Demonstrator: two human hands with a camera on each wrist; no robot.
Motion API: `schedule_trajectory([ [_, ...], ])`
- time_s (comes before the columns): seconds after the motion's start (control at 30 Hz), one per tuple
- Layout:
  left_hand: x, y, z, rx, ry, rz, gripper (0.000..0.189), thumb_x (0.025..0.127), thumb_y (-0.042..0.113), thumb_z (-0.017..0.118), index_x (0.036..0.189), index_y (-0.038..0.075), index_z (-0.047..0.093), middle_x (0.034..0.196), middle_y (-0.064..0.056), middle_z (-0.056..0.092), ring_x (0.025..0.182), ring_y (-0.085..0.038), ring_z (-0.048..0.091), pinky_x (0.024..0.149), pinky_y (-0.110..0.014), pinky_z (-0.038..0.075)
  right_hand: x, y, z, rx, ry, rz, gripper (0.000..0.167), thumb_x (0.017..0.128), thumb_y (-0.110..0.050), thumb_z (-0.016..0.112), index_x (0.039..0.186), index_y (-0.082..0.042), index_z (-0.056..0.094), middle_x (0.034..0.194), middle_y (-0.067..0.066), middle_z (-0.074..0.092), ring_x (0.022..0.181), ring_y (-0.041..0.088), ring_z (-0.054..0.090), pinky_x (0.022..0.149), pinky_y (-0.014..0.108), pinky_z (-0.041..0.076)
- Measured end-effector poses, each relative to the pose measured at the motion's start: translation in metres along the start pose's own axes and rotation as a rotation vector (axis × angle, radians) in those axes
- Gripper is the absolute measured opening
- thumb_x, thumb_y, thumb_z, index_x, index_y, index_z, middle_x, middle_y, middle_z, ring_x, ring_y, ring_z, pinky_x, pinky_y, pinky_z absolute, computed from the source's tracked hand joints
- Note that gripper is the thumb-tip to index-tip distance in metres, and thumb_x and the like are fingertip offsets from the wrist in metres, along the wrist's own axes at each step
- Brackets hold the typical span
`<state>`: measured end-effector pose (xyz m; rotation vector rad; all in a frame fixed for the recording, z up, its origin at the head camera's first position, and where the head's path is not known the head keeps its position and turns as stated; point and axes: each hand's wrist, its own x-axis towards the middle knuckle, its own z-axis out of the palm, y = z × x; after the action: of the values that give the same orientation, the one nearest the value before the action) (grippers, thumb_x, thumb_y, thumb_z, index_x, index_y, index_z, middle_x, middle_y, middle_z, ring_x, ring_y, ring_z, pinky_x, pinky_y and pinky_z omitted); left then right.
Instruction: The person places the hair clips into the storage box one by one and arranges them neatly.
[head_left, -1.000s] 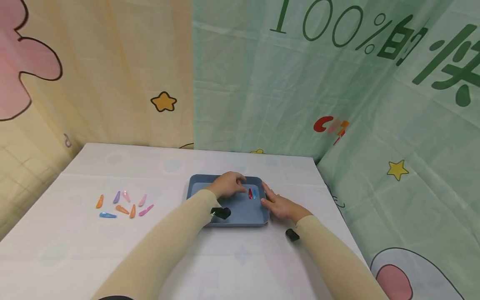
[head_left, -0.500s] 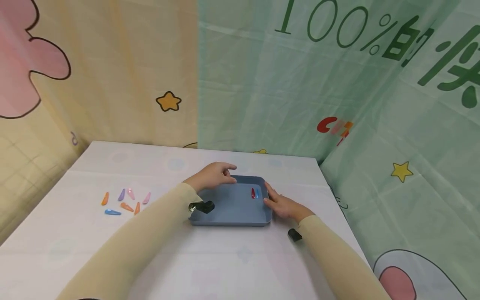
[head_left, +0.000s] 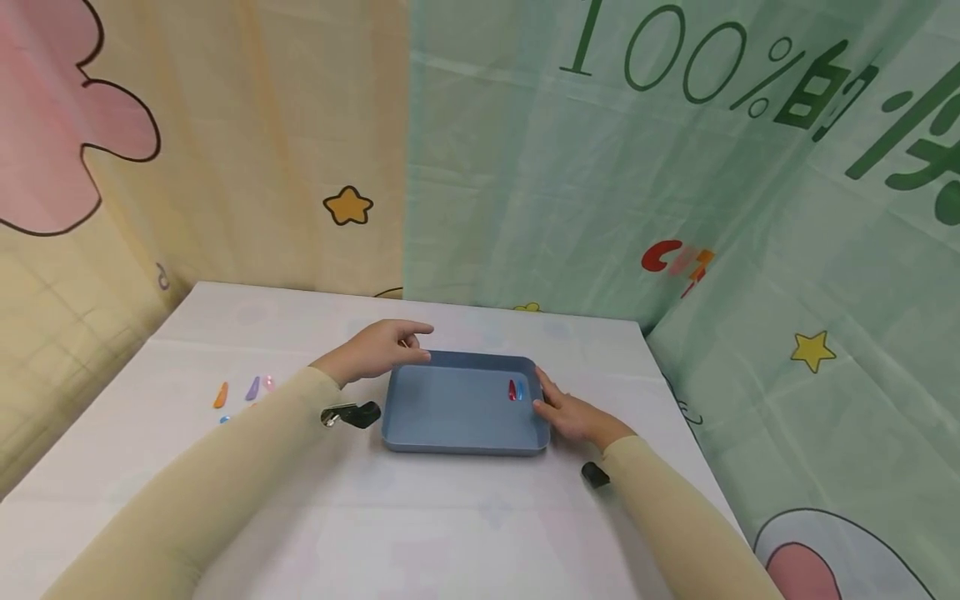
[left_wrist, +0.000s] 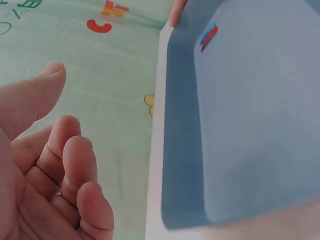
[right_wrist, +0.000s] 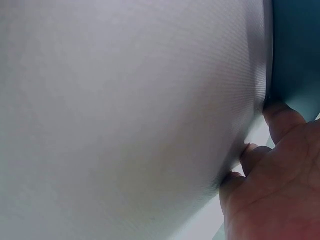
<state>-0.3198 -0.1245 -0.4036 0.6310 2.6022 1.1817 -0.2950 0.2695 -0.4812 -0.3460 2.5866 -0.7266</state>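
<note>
A blue-grey tray [head_left: 450, 417] lies on the white table, with a red hair clip [head_left: 512, 390] and a blue hair clip [head_left: 521, 391] side by side near its right end. My left hand [head_left: 378, 346] hovers at the tray's back left corner, holding nothing. In the left wrist view the fingers of that left hand [left_wrist: 55, 170] are loosely bent, thumb apart. At the tray's right side, my right hand [head_left: 573, 414] rests with its fingers along the outer wall. The right wrist view shows its fingertips against the tray [right_wrist: 297, 55] and the tablecloth.
Left of the tray lie several more hair clips, among them an orange clip [head_left: 221, 395], a purple clip [head_left: 252, 388] and a pink clip [head_left: 269, 382]. My left sleeve [head_left: 225, 467] covers others. Printed curtains [head_left: 517, 183] hang behind the table [head_left: 420, 533].
My left hand has moved left from over the clips in the tray to its back left corner. My right hand stays at the tray's side. The head view has shifted slightly.
</note>
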Motion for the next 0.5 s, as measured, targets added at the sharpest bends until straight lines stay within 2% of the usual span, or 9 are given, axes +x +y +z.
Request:
schedule_trajectory([
  [0.17, -0.014, -0.018, -0.014, 0.016, 0.021, -0.026, 0.061, 0.099, 0.032, 0.074, 0.153, 0.011, 0.055, 0.101, -0.002, 0.068, 0.081, -0.020, 0.053, 0.069, -0.033, 0.042, -0.002, -0.003, 0.000, 0.023, -0.005, 0.009, 0.076, 0.114, -0.047, 0.038, 0.169, -0.029, -0.010, 0.178, 0.009, 0.002, 0.164, 0.038, 0.007, 0.130, 0.062, 0.007],
  [0.37, -0.030, -0.039, -0.029, 0.055, 0.048, -0.057, 0.061, 0.099, 0.033, 0.073, 0.153, 0.010, 0.055, 0.099, -0.002, 0.067, 0.081, -0.019, 0.051, 0.069, -0.033, 0.041, -0.001, -0.001, 0.001, 0.002, -0.002, 0.021, 0.076, 0.113, -0.049, 0.037, 0.169, -0.029, -0.010, 0.178, 0.007, 0.002, 0.164, 0.039, 0.010, 0.130, 0.062, 0.009],
  [0.5, -0.044, -0.054, -0.039, 0.084, 0.067, -0.086, 0.061, 0.100, 0.035, 0.073, 0.152, 0.010, 0.055, 0.099, -0.001, 0.067, 0.090, -0.021, 0.054, 0.075, -0.035, 0.042, 0.000, -0.001, 0.001, 0.003, 0.001, 0.021, 0.076, 0.113, -0.050, 0.038, 0.169, -0.029, -0.010, 0.178, 0.007, 0.002, 0.164, 0.040, 0.009, 0.129, 0.063, 0.009],
])
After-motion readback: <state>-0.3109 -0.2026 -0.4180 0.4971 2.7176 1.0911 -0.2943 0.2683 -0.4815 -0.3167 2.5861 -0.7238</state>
